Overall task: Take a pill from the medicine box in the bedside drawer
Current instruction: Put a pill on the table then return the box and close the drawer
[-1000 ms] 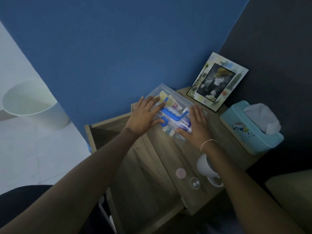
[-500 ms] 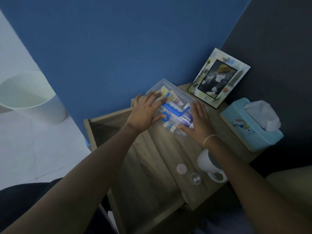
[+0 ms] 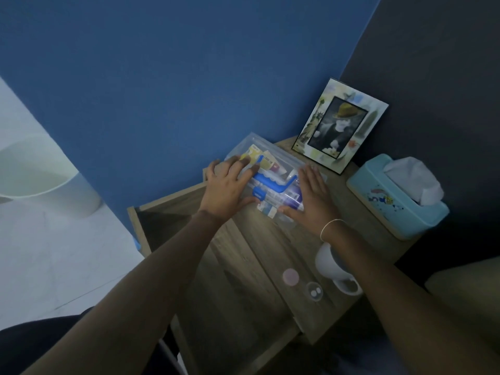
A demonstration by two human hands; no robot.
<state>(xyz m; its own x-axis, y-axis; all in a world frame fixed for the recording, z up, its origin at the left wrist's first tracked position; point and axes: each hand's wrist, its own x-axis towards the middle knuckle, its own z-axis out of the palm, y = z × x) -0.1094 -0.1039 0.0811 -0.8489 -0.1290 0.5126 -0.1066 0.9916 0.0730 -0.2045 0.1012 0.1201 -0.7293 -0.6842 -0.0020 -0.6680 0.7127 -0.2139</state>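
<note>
A clear plastic medicine box point(image 3: 273, 163) with a blue handle and blue latch sits on top of the wooden bedside table point(image 3: 305, 239), close to the blue wall. Packets and tubes show through its lid. My left hand point(image 3: 227, 185) lies flat on the box's left end, thumb beside the latch. My right hand point(image 3: 311, 196) presses flat on the right end, fingers spread. Below the left hand the drawer point(image 3: 167, 209) stands pulled out. A small clear cup point(image 3: 313, 291) with two white pills and a pink lid point(image 3: 290, 276) rest near the table's front edge.
A white mug point(image 3: 331, 262) stands under my right forearm. A framed picture point(image 3: 339, 125) leans in the corner, with a light blue tissue box point(image 3: 395, 201) at the right. A white bin point(image 3: 40, 174) stands on the floor at left.
Both hands have stayed flat on the medicine box. The view has shifted slightly, and the box appears pushed a little toward the wall.
</note>
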